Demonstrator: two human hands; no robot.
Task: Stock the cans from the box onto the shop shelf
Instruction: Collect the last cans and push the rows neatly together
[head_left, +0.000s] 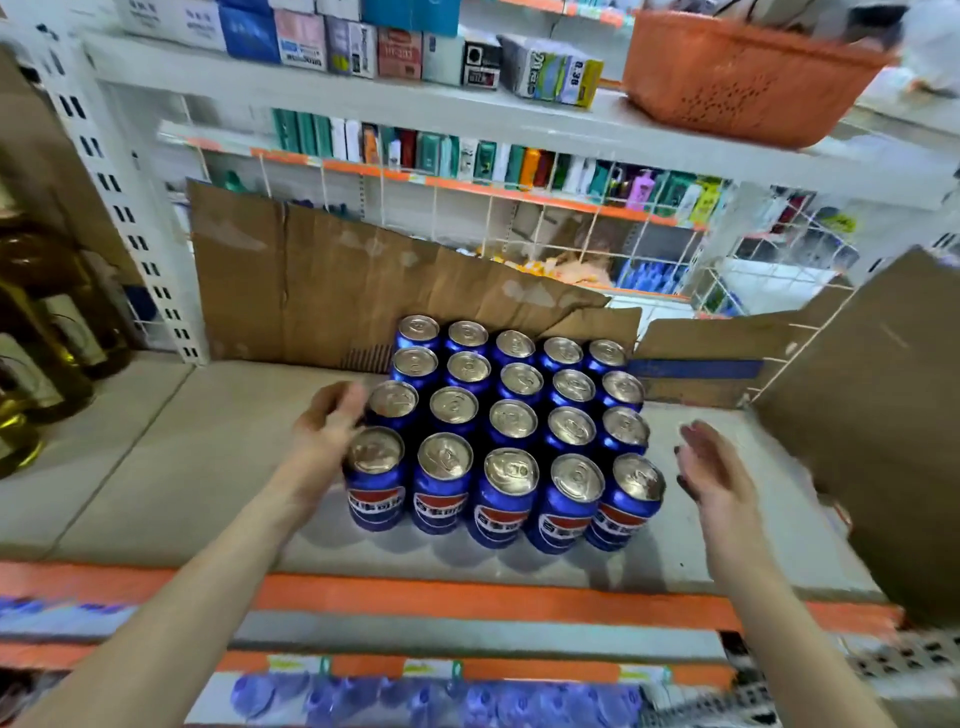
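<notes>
- Oil bottles (31, 332): amber-gold, at the 9 o'clock edge of the view, standing on the neighbouring shelf bay, well apart from the cans.
- Upright post (124, 218): white, slotted, at 10 o'clock, dividing that bay from the working bay.
- Shelf (171, 467): grey deck with an orange front strip (467, 597) running along 6 o'clock.
- Cardboard sheet (311, 291): brown, creased, propped upright against the wire back at 11 to 12 o'clock, directly behind the cans.
- Left hand (324, 428): fingers relaxed and slightly curved, laid against the left flank of the block, touching the two nearest cans of the left column; it clasps nothing.
- Cans (511, 431): blue with silver tops, upright, packed touching in five columns, centre of the shelf deck; front row shows red-white-blue labels.
- Right hand (714, 470): palm turned toward the block, fingers straight, at 3 o'clock just beside the right column and apart from it; holds nothing.
- Box (872, 415): brown carton, flaps open, at 3 o'clock, crowding the right end of the deck; contents not visible.
- Orange basket (743, 78): perforated plastic, on the shelf above at 1 o'clock.
- Small cartons (353, 36): rowed on that upper shelf at 12 o'clock.
</notes>
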